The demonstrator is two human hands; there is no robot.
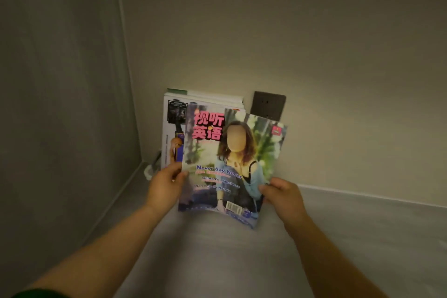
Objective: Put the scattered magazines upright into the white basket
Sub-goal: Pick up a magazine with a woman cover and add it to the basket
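My left hand (167, 186) and right hand (281, 195) are gripping a magazine (229, 164) upright, hiding the basket (barely visible) of standing magazines (174, 126) beside a wall socket (268, 104).

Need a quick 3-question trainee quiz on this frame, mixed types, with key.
1. True or false: both hands grip the front magazine.
2. What is on the wall right of the upright magazines? A) dark wall plate B) clock C) mirror
3. Fill in: the left hand holds the cover's ____ edge; the right hand holds the other.

Key: 1 true; 2 A, the dark wall plate; 3 left.
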